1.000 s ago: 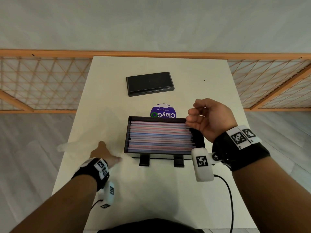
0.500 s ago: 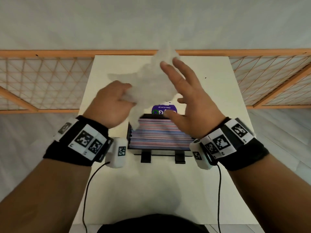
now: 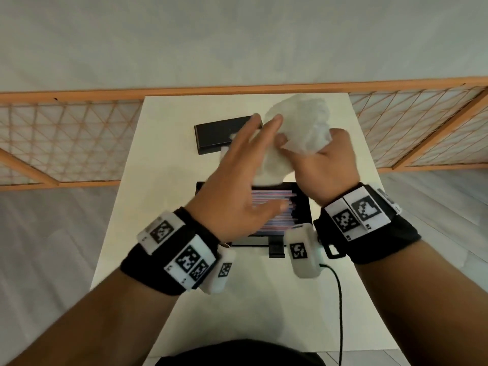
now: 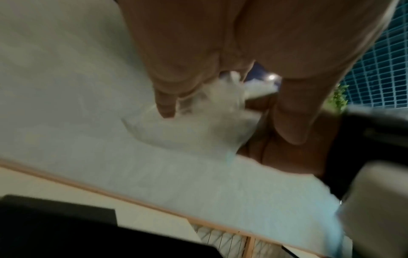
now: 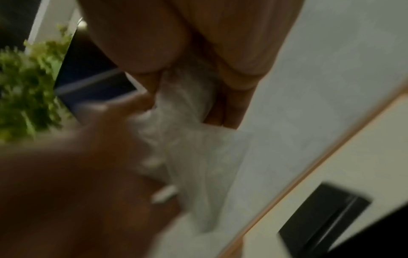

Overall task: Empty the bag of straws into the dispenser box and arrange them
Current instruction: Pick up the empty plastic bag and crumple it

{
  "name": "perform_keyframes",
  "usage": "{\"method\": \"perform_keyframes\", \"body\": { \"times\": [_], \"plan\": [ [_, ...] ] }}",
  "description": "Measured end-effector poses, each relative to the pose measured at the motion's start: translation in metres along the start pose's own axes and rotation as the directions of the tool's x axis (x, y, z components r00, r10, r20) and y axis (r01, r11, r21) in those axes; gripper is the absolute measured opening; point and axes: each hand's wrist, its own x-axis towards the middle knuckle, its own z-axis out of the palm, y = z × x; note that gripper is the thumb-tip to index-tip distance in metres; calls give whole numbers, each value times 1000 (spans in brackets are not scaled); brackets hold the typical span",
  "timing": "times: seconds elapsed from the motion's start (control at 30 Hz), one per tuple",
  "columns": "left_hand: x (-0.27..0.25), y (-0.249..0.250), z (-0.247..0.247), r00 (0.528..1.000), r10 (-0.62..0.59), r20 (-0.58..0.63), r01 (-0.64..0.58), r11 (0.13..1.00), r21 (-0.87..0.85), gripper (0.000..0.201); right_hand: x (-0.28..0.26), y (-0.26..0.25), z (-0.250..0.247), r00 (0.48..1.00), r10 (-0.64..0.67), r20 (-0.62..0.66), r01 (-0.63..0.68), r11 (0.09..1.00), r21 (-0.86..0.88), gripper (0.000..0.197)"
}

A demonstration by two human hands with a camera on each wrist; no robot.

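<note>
Under both hands, the white worktop (image 3: 245, 299) runs away from the person toward a pale wall, with an orange lattice rail (image 3: 66, 133) on either side of its far end. Near its middle stands the black box (image 3: 303, 204), open at the top and filled with straws (image 3: 277, 207) that lie flat and side by side across it; two short black feet stick out at the box's near edge. Beyond the box, a flat black lid (image 3: 214, 136) lies on the worktop, partly hidden by the left hand.

Above the box, both hands are raised together around the clear bag (image 3: 301, 125), which is crumpled and looks empty. The left hand (image 3: 237, 186) reaches over the box with its fingers long and spread, the fingertips against the left side of the bag; the left wrist view shows the film bunched between fingers and thumb, but it is too blurred to tell whether they pinch it. The right hand (image 3: 327, 165) is just right of the bag's lower part, its fingers curled around the crumpled film, and the right wrist view shows the bag (image 5: 187, 139) coming out of that closed grip. Most of the bag stands up beyond the box, over the worktop's far end.

Each wrist wears a black band with printed square markers and a small white camera; a black cable (image 3: 339, 299) runs from the right one toward the person.
</note>
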Motion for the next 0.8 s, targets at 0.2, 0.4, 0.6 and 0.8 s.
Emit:
{"method": "perform_keyframes", "body": {
  "times": [0.2,0.4,0.6,0.8],
  "plan": [
    [3,-8,14,985,-115,-125,107,992,-66,57,-7,0,9,864,342,370,-503,613,609,35],
    [-5,-25,7,958,-209,-195,252,939,233,29,-15,16,-4,986,-155,63,166,942,-290,74],
    [-9,-26,16,959,-63,-277,73,997,24,50,-42,15,33,883,-29,468,53,998,-40,41],
    [-34,-37,4,981,-105,-164,80,985,-156,87,-41,17,62,741,327,587,-593,728,343,19]
  ]
}}
